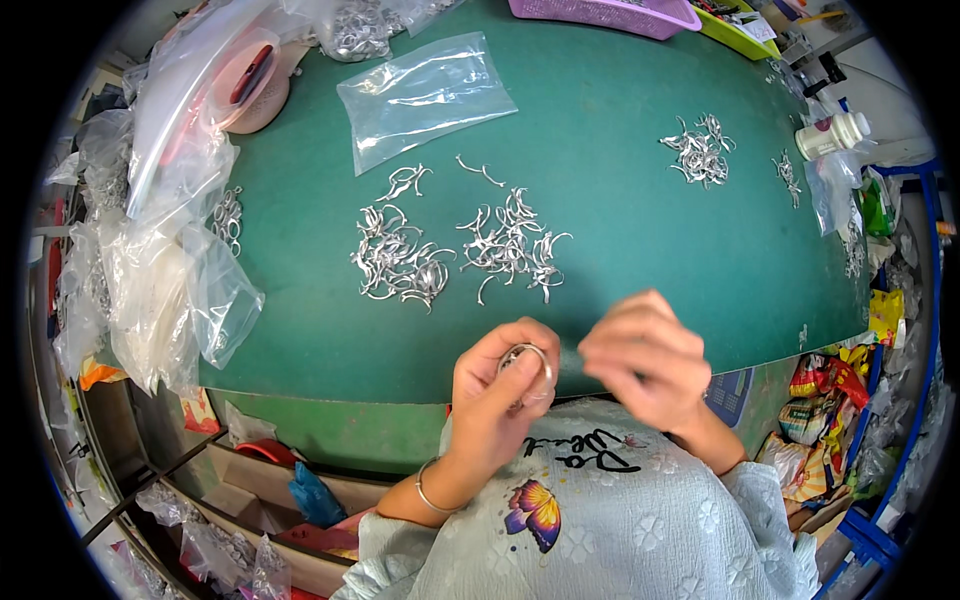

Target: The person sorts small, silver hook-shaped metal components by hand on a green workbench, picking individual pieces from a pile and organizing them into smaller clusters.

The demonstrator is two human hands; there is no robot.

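My left hand [497,388], near the table's front edge, is closed around several silver rings [541,372]; their curved bands show between thumb and fingers. Just to its right, apart from it, my right hand [648,362] is raised with bent fingers. Motion smears its fingertips, so whether they pinch anything cannot be made out. Beyond my hands lie two loose heaps of curved silver metal pieces, a left heap [395,255] and a right heap [510,240]. A few stray pieces [405,182] lie just behind them.
A clear plastic bag [425,100] lies flat on the green table [600,130]. Another metal heap [700,152] sits far right, near a white bottle [832,135]. Plastic bags [160,290] crowd the left edge, beside a pink basket [262,105]. A purple basket [610,14] stands at the back.
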